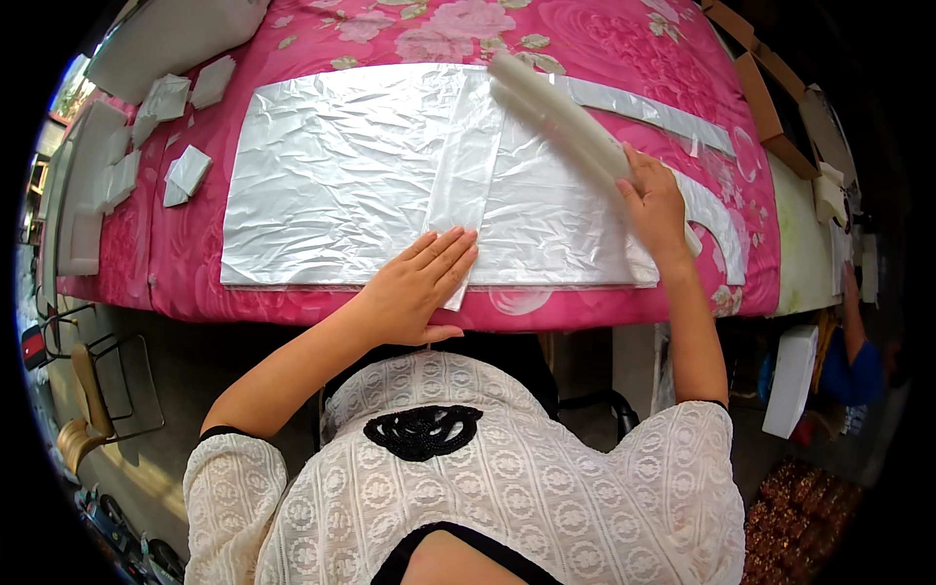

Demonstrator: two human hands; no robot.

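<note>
A stack of thin, crinkled white plastic sheets [331,175] lies flat in front of me. A narrow folded plastic strip [466,146] runs across its middle and hangs a little past the near edge. My left hand [426,280] rests flat on the strip's near end, fingers stretched out. In my right hand [655,203] is a long whitish tube [561,122], held near its lower right end. It slants up to the left over the right part of the stack and is slightly blurred. I cannot tell whether it touches the sheets.
A pink flowered cloth [185,258] covers the table. White plastic strips [653,112] lie at the right, with a cardboard box [775,112] beyond. Small folded white packets [187,174] lie at the left. A chair [90,390] stands lower left; another person's arm [853,322] shows far right.
</note>
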